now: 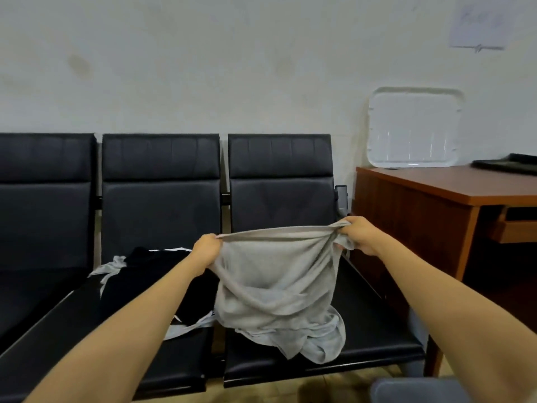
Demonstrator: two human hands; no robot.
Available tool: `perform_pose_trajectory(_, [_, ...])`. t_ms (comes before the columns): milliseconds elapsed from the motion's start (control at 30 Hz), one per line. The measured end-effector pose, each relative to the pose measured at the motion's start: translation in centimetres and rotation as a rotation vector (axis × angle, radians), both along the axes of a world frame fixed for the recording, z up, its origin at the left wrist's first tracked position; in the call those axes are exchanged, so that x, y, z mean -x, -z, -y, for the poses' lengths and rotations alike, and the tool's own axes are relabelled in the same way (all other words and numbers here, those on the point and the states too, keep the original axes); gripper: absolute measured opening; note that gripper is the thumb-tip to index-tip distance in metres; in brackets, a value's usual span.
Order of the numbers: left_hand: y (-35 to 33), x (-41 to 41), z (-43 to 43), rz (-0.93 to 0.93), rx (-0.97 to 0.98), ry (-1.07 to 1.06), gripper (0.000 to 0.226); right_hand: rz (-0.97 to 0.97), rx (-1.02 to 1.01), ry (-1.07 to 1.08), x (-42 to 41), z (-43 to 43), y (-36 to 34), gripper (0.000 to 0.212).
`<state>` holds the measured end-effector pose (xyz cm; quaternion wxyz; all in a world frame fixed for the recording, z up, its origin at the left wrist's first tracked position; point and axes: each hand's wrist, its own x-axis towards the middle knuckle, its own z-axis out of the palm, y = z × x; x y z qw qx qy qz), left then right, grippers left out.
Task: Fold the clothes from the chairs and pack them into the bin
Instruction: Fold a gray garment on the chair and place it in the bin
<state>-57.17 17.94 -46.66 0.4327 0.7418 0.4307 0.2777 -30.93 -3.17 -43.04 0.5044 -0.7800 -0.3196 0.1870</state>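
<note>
A light grey garment [276, 286] hangs stretched between my two hands above the right-hand black chair seat [377, 338]. My left hand [207, 251] grips its top edge on the left, and my right hand [360, 234] grips a bunched corner on the right. The garment's lower part still lies crumpled on the seat. A black garment with grey and white trim [145, 274] lies spread on the middle chair seat. At the bottom right a grey rim, possibly the bin [418, 389], is cut off by the frame.
Three black padded chairs [159, 199] stand in a row against a white wall. A brown wooden desk [453, 187] stands to the right, with a white plastic lid [412, 129] leaning on the wall and a dark object [511, 164] on top.
</note>
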Motion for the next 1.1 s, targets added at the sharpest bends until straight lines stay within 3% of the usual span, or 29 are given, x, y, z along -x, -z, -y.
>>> perform_pose_trajectory(100, [-2.2, -0.6, 1.4, 0.415, 0.324, 0.025, 0.028, -0.263, -0.177, -0.014, 0.7, -0.6, -1.6, 0.023])
perform_pose_trajectory(267, [-8.2, -1.1, 3.6, 0.743, 0.308, 0.052, 0.026, -0.214, -0.446, 0.033, 2.0, -1.0, -6.7, 0.028])
perform_pose_trajectory(367, [-11.7, -0.5, 3.8, 0.894, 0.148, 0.075, 0.039, 0.26, -0.482, 0.203, 3.1, -0.3, -9.2, 0.023])
perform_pose_trajectory(467, [-12.2, -0.1, 4.6, 0.804, -0.077, 0.101, 0.048, 0.879, -0.277, 0.144, 4.2, 0.4, -9.0, 0.022])
perform_pose_trajectory(567, [-9.8, -0.2, 5.8, 0.743, -0.112, 0.105, 0.046, 1.093, -0.092, 0.061, 4.6, 0.2, -6.5, 0.024])
perform_pose_trajectory(667, [-6.2, -0.1, 5.9, 0.646, -0.129, 0.065, 0.036, 1.049, -0.086, 0.113, 4.7, 0.1, -3.7, 0.017])
perform_pose_trajectory(800, [-0.4, -0.3, 2.7, 0.087, -0.194, -0.021, 0.026, 0.984, 0.232, 0.043, 2.8, -0.8, 1.6, 0.02])
perform_pose_trajectory(867, [2.3, -1.1, 0.8, -0.068, -0.133, -0.008, 0.027, 0.895, 0.358, 0.019, 1.2, -1.8, 4.4, 0.025])
perform_pose_trajectory(1033, [5.9, -6.3, -3.7, -0.205, 0.215, 0.117, 0.025, 0.427, 0.401, -0.111, -3.7, -6.1, 8.1, 0.018])
perform_pose_trajectory(1100, [5.2, -9.4, -5.4, -0.051, 0.395, 0.119, 0.026, 0.079, 0.303, -0.123, -5.9, -8.8, 7.8, 0.008])
